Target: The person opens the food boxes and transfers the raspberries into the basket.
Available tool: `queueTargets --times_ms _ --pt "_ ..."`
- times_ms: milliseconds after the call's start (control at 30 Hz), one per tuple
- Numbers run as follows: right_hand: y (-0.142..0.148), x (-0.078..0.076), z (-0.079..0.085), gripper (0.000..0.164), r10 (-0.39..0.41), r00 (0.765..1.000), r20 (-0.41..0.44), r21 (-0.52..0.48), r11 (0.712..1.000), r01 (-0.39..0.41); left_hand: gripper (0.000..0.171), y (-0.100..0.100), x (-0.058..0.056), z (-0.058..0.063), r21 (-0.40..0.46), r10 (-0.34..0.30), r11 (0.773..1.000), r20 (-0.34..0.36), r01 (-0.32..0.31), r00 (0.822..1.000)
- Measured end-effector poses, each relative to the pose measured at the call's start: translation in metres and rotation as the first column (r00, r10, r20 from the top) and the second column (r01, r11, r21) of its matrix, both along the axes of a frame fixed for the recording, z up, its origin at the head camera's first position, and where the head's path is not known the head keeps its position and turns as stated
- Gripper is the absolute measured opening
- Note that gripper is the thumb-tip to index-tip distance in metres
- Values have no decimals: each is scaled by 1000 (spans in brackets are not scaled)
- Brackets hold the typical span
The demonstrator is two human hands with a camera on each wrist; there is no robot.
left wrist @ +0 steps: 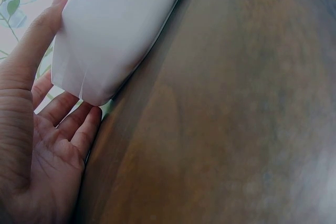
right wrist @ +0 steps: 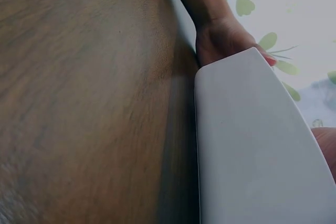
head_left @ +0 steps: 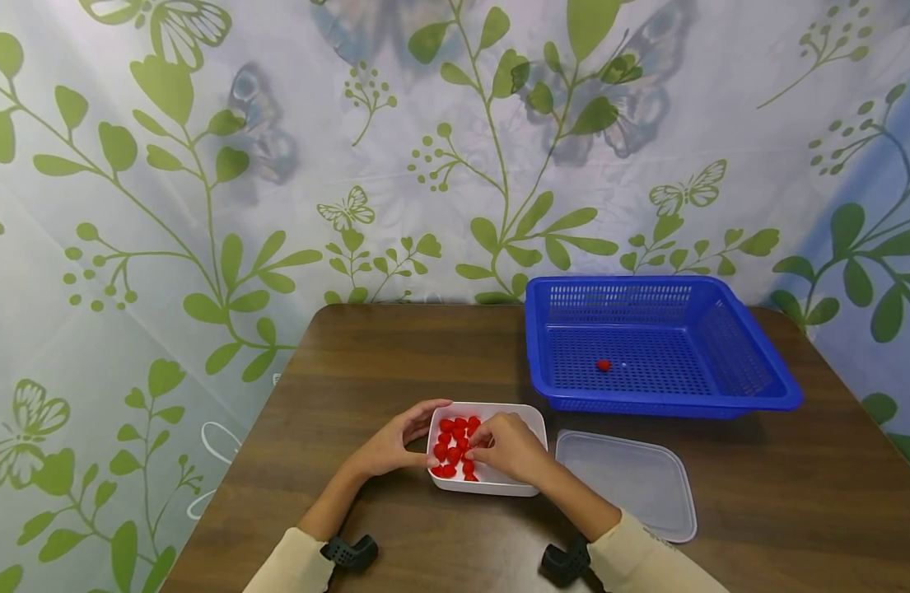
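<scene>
The left hand (head_left: 390, 442) holds the left end of the white box (head_left: 484, 487), thumb and fingers spread wide, maybe so the box can't slide. The right hand (head_left: 510, 445) dips inside, its bent fingers close together; I can't tell if they pinch anything. Small, lumpy red pieces (head_left: 454, 455) sit in the box, mostly at its left, where the smooth walls likely stop them rolling away. One more red piece (head_left: 604, 365) sits in the blue basket (head_left: 662, 402), which is full of little holes. The flat, cloudy lid (head_left: 632, 484) has round corners and lies beside the box on the brown tabletop (head_left: 395, 354), probably to stay near.
</scene>
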State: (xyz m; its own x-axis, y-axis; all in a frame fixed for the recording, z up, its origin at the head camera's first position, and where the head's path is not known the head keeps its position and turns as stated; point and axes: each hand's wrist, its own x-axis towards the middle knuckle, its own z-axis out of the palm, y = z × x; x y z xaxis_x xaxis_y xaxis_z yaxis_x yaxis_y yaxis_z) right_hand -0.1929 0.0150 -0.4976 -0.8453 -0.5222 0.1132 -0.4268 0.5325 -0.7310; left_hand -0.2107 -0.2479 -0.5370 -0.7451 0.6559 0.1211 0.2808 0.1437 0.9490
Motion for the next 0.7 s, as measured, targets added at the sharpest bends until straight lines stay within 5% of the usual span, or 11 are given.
queueTargets --times_ms 700 --pt "-1 -4 -4 7 -12 1000 6 41 999 12 83 0 -2 -4 -1 6 1000 -14 -6 1000"
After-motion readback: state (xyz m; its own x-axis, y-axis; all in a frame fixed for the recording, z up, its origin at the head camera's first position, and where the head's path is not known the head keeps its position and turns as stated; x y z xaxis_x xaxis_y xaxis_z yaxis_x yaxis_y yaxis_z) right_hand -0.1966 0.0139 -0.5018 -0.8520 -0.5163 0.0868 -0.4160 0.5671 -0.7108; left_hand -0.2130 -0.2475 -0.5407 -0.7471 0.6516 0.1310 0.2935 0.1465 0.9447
